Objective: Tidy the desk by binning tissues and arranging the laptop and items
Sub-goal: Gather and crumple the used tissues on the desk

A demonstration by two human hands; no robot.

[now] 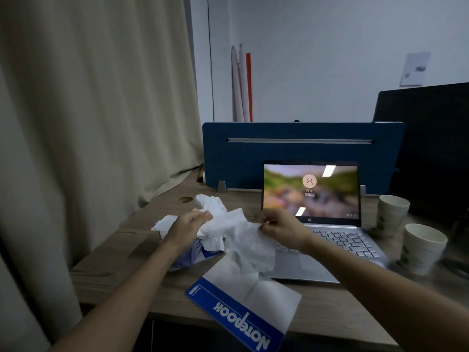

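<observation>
Desk [121,250] edge near; left hand [189,222], right hand [278,226] both pinching crumpled tissue [243,240].

Place: an office workstation, where I sit at a shared desk.
Desk: wood-grain desktop [121,250] with a round cable hole [185,199] cut near its back edge.
Divider: a blue fabric partition [241,158] clamped upright along the desk's back, with a metal rail across it.
Work gear: my open laptop [319,224] showing a login screen, and a blue pad printed NOTEBOOK [243,311].
Surroundings: plain white wall [330,59] with a printed notice [415,69] stuck on it, beige curtain [88,110] at my left.
Break signs: stacked paper cups [392,214] just beside the laptop.
</observation>
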